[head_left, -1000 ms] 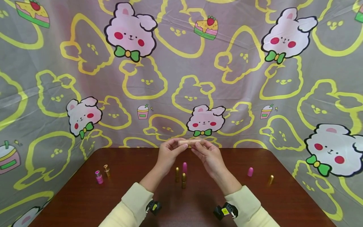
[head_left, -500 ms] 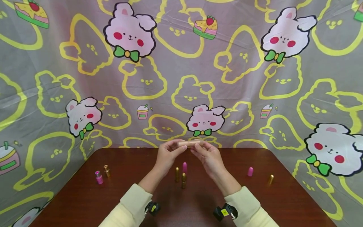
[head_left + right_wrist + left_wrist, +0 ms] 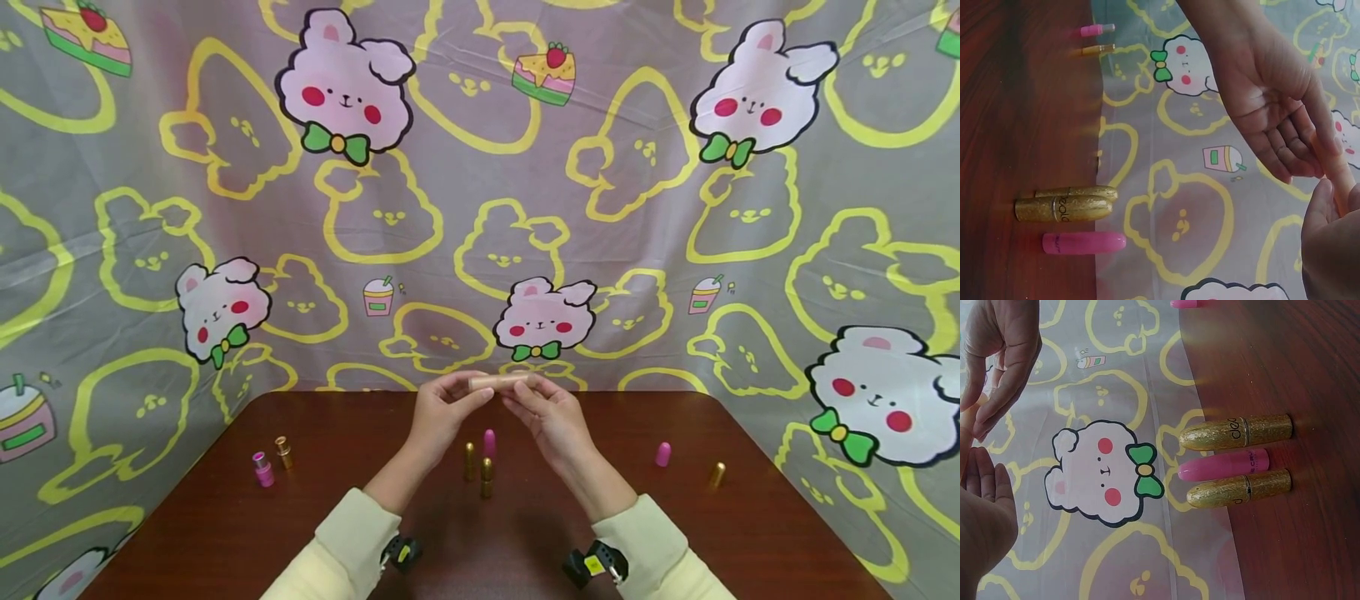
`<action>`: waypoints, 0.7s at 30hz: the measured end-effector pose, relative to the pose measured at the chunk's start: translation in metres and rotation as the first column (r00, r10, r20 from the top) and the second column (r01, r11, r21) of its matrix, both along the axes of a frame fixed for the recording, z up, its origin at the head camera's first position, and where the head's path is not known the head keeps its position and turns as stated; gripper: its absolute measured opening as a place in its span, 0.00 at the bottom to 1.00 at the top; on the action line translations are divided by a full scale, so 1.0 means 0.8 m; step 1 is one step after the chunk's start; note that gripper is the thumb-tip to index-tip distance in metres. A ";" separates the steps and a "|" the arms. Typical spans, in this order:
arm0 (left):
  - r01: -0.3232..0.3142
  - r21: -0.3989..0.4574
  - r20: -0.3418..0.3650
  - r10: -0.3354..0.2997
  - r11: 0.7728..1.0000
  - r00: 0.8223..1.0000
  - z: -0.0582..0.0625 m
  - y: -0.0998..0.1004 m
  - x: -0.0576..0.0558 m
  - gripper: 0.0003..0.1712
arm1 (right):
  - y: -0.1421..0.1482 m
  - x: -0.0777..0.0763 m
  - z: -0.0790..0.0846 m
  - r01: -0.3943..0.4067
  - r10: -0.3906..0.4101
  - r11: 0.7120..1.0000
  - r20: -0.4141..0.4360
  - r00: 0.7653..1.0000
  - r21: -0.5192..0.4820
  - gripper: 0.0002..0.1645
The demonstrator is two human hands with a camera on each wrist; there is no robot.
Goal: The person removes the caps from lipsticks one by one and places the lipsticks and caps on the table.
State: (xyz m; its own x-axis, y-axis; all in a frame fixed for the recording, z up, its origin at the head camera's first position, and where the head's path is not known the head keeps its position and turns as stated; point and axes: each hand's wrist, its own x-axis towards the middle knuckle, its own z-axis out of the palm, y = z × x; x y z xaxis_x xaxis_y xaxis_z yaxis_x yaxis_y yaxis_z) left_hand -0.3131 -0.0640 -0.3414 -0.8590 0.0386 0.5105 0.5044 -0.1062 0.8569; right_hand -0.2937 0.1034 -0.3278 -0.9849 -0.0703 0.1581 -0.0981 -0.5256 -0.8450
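A peach-coloured lipstick tube [image 3: 498, 382] lies level between my two hands, raised above the far part of the table. My left hand [image 3: 441, 414] pinches its left end, thumb on the near side. The right end is between the thumb and fingers of my right hand [image 3: 553, 414]. Fingers hide part of the tube in both wrist views. Below and between the forearms stand two gold lipsticks, one nearer [image 3: 487, 478] and one farther [image 3: 469, 461], and a pink lipstick [image 3: 490, 442]; their rounded tops point up.
On the left of the dark wooden table [image 3: 360, 533] stand an uncapped pink lipstick base [image 3: 263, 471] and a gold one [image 3: 283, 452]. A pink cap [image 3: 663, 454] and a gold cap [image 3: 718, 475] stand at the right. Patterned cloth [image 3: 420, 242] rises behind the table.
Both hands sink very slightly with the tube, still holding its two ends. Everything on the table stays where it was.
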 end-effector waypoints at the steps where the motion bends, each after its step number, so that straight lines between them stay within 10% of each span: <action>1: -0.001 -0.003 -0.003 0.001 1.000 1.000 0.000 0.000 0.000 0.14 | 0.000 0.000 0.000 0.002 -0.002 1.000 0.000 1.000 0.000 0.08; 21: 0.000 0.000 0.001 0.000 1.000 1.000 0.000 -0.001 0.007 0.15 | 0.004 0.000 0.000 0.028 -0.027 0.999 -0.038 0.999 0.046 0.07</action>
State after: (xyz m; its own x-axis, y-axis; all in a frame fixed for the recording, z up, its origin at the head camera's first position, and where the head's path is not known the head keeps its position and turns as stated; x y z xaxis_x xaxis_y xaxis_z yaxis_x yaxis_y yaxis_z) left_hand -0.3078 -0.0651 -0.3414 -0.8593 0.0387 0.5100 0.5040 -0.1063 0.8572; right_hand -0.2939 0.1063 -0.3280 -0.9800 -0.0513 0.1922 -0.1441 -0.4829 -0.8638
